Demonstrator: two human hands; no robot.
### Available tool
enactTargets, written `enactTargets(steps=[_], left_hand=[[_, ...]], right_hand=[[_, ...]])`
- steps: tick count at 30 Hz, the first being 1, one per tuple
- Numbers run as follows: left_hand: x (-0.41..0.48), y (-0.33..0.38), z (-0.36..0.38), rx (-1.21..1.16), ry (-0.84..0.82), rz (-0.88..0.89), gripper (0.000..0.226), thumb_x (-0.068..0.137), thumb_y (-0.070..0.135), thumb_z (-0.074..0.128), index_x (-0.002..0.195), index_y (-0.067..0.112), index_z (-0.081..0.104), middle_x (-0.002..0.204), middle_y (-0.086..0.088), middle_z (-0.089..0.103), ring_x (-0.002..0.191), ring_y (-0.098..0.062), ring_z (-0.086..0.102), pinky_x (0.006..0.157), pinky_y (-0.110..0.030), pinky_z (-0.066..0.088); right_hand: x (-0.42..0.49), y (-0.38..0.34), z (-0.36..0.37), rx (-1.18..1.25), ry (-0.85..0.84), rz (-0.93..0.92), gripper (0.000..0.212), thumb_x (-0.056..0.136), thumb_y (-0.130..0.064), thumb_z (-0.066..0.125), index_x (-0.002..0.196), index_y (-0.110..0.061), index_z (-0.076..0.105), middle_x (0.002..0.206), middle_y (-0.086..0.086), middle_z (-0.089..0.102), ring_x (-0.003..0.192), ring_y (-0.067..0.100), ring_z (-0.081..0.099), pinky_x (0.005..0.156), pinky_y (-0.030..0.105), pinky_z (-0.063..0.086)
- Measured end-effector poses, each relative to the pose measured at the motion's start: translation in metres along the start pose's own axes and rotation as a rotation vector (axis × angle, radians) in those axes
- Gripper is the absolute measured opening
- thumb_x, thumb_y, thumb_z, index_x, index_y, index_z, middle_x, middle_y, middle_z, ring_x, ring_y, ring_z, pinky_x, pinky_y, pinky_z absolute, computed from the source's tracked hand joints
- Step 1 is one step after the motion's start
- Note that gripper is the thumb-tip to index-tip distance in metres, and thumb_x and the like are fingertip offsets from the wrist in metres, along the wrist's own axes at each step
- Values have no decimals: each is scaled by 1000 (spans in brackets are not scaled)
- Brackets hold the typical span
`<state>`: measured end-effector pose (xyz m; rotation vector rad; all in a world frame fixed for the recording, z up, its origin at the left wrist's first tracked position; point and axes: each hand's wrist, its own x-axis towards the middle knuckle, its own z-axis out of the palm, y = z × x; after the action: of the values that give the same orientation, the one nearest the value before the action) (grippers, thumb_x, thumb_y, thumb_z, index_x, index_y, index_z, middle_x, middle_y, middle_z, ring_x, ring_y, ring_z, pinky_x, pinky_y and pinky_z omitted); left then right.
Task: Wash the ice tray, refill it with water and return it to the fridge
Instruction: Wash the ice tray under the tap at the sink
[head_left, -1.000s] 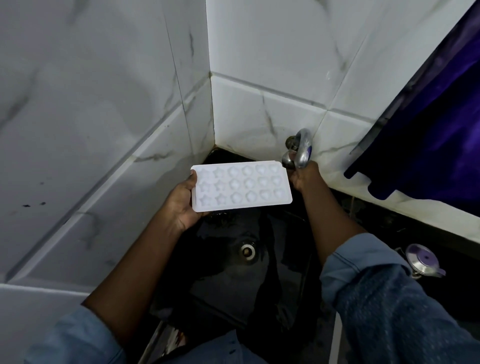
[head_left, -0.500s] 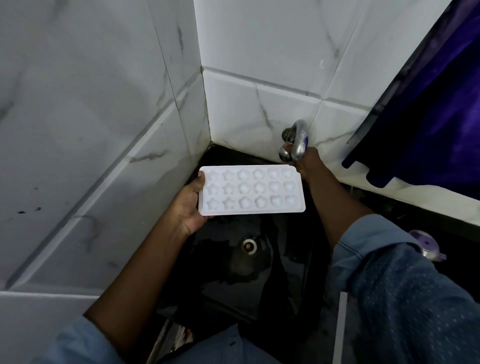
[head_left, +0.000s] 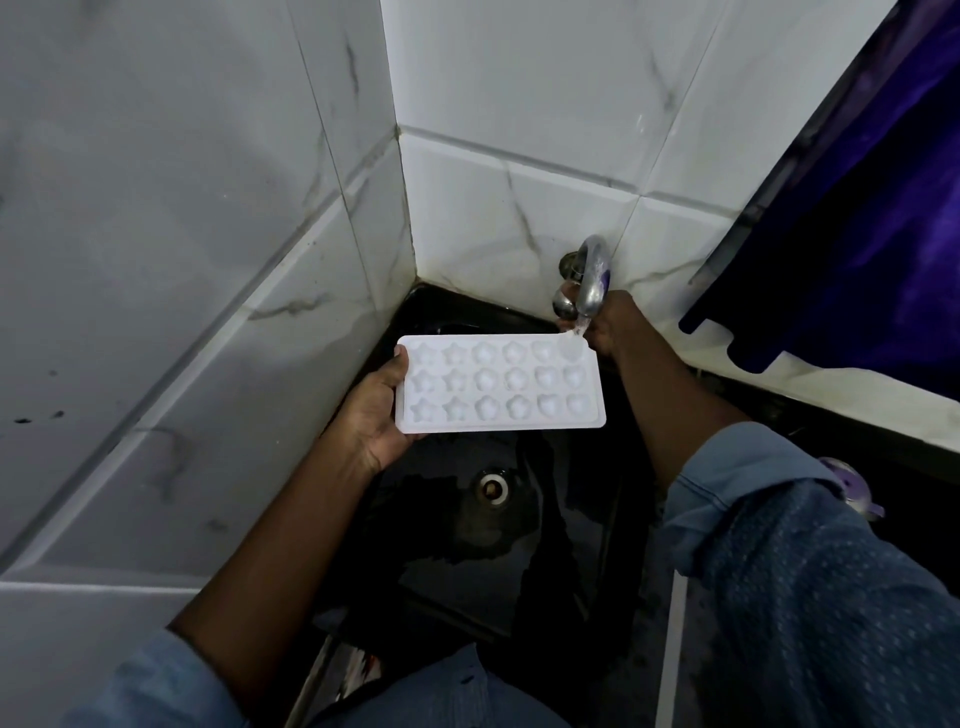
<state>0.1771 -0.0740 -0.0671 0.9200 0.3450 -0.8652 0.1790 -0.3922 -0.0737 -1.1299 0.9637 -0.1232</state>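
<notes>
The left hand (head_left: 374, 410) grips the ice tray (head_left: 498, 384) by its 9 o'clock end, thumb on the rim, holding it nearly level above the black sink (head_left: 447, 577). The right hand (head_left: 618, 322) reaches the tap (head_left: 592, 275) at the tray's 1 o'clock. Its fingers are hidden behind the spout, so its grip cannot be told. Water (head_left: 577, 328) falls thinly into the corner cell at 1 o'clock.

To rinse well, the person would likely tilt the tray slightly toward 6 o'clock and slide it under the flow so that each cell is flushed, keeping the flow gentle to limit splashing.

The tray has three rows of six shaped cells. Whether the other cells hold water is unclear. The sink shows wet patches around its drain (head_left: 492, 487), at 6 o'clock below the tray.
</notes>
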Motion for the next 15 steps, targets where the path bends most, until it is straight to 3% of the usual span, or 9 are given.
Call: enactTargets(steps=[1,2,4,5,7,8,10,12,15], left_hand=[[0,-1,1,0,-2,-3,49,110,46,48,138,9,64,133,-17,72,119,-34,72,93,-54,58],[1,-1,2,2,-1,-4,49,110,46,48,137,9,65,133,-17,72,118,-34,73,91,-53,59],[2,-3,3,1,0,-16,49,109,46,49,138,9,65,132,-17,72,115,-34,74,82,-51,64],[2,-3,5,3,-2,-22,50,109,46,50,138,9,64,132,-18,72,115,-34,74,78,-50,65],[4,-3,5,8,-7,-27,50,108,46,50,139,8,64,132,-19,72,114,-35,74,74,-50,65],[6,-4,5,10,-9,-31,51,108,46,50,140,8,64,132,-19,72,114,-35,74,73,-50,65],[10,-4,7,19,-11,-44,54,107,47,51,142,8,62,133,-19,72,115,-36,74,74,-51,65],[14,-7,12,33,-4,-50,55,107,48,51,142,7,62,133,-20,72,114,-36,74,75,-51,65],[20,-13,18,43,3,-68,54,108,48,50,140,7,64,131,-20,72,112,-36,75,74,-51,66]], right_hand=[[0,-1,-1,14,-2,-7,23,105,-3,40,104,3,63,101,21,66,86,36,66,85,46,56],[1,-1,-3,6,-1,-8,20,103,1,43,103,5,63,100,23,65,78,36,65,78,46,58],[11,1,-11,-69,-8,-7,29,100,2,50,122,13,64,129,40,60,81,45,68,76,48,60],[13,3,-17,-86,-50,-28,34,101,-5,54,130,12,62,137,42,54,75,41,67,66,42,58],[-1,-1,-23,-60,-103,-21,43,104,-37,59,127,-2,66,122,30,67,68,28,66,52,30,52],[-10,-5,-27,-59,-107,10,52,102,-53,57,125,-7,64,114,21,70,78,28,70,55,30,55],[-20,-8,-40,-110,-65,3,62,99,-64,54,127,-9,61,117,15,71,97,31,72,67,34,58],[-29,-5,-56,-183,9,-52,49,101,-55,56,117,-10,64,113,12,72,92,28,70,75,37,59],[-46,10,-75,-260,116,-110,32,102,-43,60,105,-12,67,95,7,72,75,20,65,69,33,54]])
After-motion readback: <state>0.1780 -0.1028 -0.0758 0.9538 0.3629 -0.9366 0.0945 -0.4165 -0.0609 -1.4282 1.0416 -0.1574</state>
